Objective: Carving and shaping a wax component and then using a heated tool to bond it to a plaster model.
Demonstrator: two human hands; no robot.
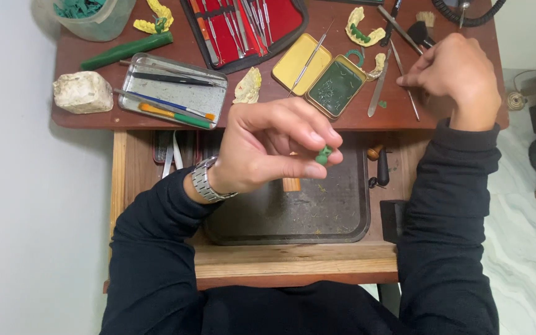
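**Small green wax piece pinched over the tray**

The left hand [268, 146] pinches a small green wax lump [324, 155] between thumb and fingertips, above the dark metal tray [342, 217]. It looks light, soft and easily dented; its long axis is too small to tell. The right hand [457, 77], fingers curled, reaches a thin metal tool [407, 93]

Long dark navy sleeves on both arms; a silver metal-link wristwatch [205, 181] on the left wrist
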